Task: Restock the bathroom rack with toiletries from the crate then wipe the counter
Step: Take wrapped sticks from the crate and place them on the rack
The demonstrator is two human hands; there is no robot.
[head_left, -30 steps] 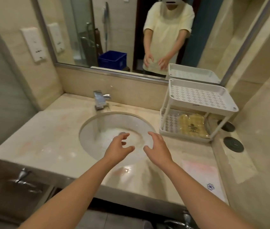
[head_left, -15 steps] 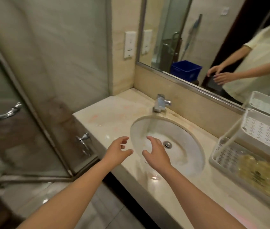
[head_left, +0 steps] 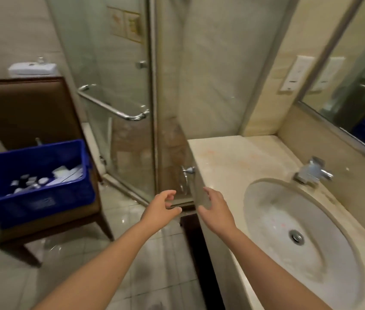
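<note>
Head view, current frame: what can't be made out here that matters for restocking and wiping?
1. rack: not in the head view at all, so its shelves can't be judged.
2. toiletries in the blue crate: small and motion-blurred, so their kinds are unreadable.
3. counter: the part beyond the sink is cut off by the right edge.
4. wiping cloth: none visible in this view.
</note>
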